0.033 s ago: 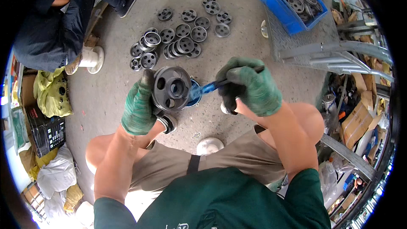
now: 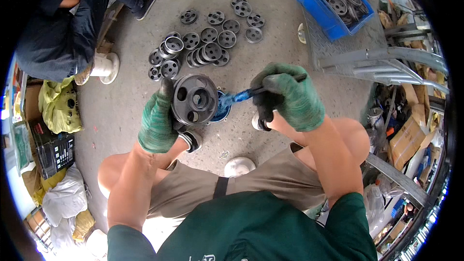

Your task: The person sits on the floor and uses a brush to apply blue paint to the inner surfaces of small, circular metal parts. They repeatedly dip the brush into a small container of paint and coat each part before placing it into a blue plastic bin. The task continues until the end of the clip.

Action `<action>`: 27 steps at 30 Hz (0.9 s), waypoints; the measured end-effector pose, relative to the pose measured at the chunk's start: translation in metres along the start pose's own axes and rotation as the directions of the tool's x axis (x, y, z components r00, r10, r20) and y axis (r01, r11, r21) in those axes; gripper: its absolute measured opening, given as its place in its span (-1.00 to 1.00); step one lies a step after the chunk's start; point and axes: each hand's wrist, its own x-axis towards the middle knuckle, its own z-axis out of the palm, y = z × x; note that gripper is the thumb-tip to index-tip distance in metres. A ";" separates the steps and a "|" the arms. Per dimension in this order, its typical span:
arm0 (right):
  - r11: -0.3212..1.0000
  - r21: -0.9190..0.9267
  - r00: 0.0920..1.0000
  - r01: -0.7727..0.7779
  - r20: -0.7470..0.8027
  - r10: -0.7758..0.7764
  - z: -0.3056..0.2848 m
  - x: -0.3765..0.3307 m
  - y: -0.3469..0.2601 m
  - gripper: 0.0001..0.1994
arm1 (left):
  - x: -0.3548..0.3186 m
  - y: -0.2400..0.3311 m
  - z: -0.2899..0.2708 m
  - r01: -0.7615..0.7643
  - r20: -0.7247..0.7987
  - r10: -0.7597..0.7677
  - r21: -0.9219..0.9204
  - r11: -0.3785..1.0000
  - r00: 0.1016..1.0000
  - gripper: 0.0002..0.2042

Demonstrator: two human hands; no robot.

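My left hand, in a green and black work glove, grips a dark grey metal pulley wheel by its left rim. Round holes surround its hub, and its face is tilted toward me. My gloved right hand is closed around the dark handle of a paint brush. Blue coats the brush, and its bristles are at the pulley's right edge; whether they touch it I cannot tell. Below, partly hidden behind the pulley, stands a small container of blue paint.
Several similar pulley wheels lie on the concrete floor ahead, some stacked. A blue crate of wheels stands on a metal platform at far right. At upper left sits another person. Bags and boxes line the left; cluttered shelves the right.
The pulley wheel has shifted slightly left and up in my left hand. My right hand and the brush have moved slightly right.
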 end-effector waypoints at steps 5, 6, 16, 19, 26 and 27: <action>0.997 0.051 0.997 0.064 0.043 -0.067 -0.002 -0.003 0.008 -0.76 | 0.008 -0.002 -0.002 0.002 -0.104 0.012 0.125 0.992 0.995 -0.39; 0.996 0.037 0.995 0.082 0.056 -0.084 -0.001 -0.003 0.012 -0.76 | 0.009 -0.003 -0.003 0.005 -0.069 0.004 0.128 0.992 0.998 -0.39; 0.989 -0.118 0.979 0.089 0.196 -0.065 -0.006 -0.008 0.018 -0.81 | 0.019 -0.019 -0.006 -0.057 0.046 0.051 0.147 0.987 0.998 -0.52; 0.702 -0.585 0.914 0.406 0.263 -0.308 -0.020 0.000 0.015 -0.85 | 0.026 -0.028 -0.012 -0.111 -0.020 0.118 0.220 0.969 0.993 -0.49; 0.536 -0.738 0.897 0.410 0.222 -0.381 -0.039 -0.009 -0.002 -0.91 | 0.083 -0.044 -0.054 -0.039 -0.031 0.095 0.760 0.649 0.995 -0.51; 0.449 -0.792 0.894 0.413 0.257 -0.368 -0.041 -0.009 0.001 -0.91 | 0.094 -0.048 -0.050 0.124 -0.122 -0.042 0.817 0.564 0.992 -0.56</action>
